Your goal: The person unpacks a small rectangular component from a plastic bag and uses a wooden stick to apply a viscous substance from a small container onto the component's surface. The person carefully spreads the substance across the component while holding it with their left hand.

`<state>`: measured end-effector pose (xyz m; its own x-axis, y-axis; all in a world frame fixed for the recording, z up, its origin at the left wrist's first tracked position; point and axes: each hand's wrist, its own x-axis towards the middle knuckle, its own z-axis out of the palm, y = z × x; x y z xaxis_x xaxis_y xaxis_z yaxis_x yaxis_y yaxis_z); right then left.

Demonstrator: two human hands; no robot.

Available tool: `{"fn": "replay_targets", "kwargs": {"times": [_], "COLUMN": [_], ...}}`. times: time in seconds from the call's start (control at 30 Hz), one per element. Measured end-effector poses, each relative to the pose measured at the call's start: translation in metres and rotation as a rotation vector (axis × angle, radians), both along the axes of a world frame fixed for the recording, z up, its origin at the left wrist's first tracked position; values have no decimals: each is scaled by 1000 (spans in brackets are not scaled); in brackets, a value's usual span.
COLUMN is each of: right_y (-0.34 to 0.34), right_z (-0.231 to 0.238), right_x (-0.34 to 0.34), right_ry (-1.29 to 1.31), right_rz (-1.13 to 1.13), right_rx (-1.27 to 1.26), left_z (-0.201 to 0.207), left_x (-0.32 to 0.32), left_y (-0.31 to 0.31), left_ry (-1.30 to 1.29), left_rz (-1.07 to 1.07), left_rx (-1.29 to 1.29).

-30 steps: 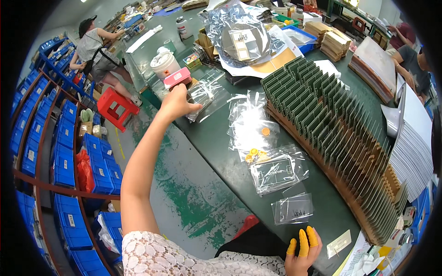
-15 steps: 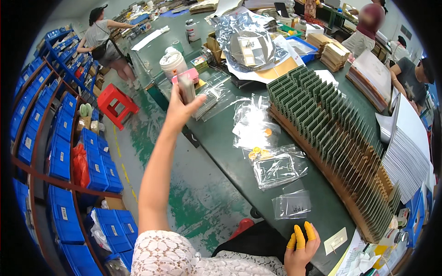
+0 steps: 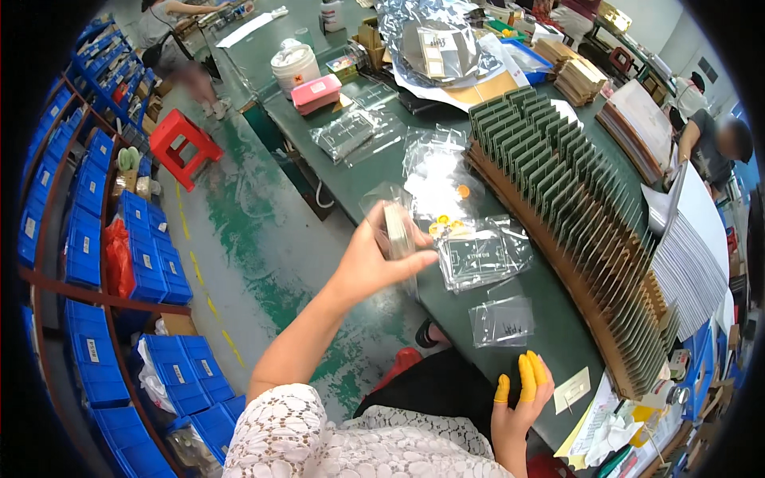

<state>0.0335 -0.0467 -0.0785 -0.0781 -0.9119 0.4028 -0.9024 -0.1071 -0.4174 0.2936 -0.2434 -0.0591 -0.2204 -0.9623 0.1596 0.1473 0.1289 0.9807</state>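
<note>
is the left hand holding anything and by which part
Left hand: pale, flat stack in clear plastic, gripped around its sides, between thumb and fingers.

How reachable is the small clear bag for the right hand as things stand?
Likely yes: the right hand looks empty, and the small clear bag lies on the green table just beyond it, with nothing visible between them.

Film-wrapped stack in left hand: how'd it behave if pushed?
The stack is likely stiff: its layered edge looks straight in the left hand. Its glossy clear film may slide easily; where it flares loose, it will probably flop.
</note>
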Motion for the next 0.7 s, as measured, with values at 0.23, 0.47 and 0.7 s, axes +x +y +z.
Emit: {"fn": "replay_targets", "kwargs": {"times": [0.23, 0.47, 0.7], "right_y": [-35, -57, -58], "right_z": [58, 69, 58], "right_x": [15, 27, 25], "right_ry": [-343, -438, -699], "right_rz": [389, 612, 658], "right_rx": [159, 279, 321], "left_z": [50, 43, 49], "left_x": [-35, -53, -61], "left_y": [62, 77, 79], "left_ry": [135, 50, 176], "left_rz": [-404, -574, -656], "left_rx": [561, 589, 587]}}
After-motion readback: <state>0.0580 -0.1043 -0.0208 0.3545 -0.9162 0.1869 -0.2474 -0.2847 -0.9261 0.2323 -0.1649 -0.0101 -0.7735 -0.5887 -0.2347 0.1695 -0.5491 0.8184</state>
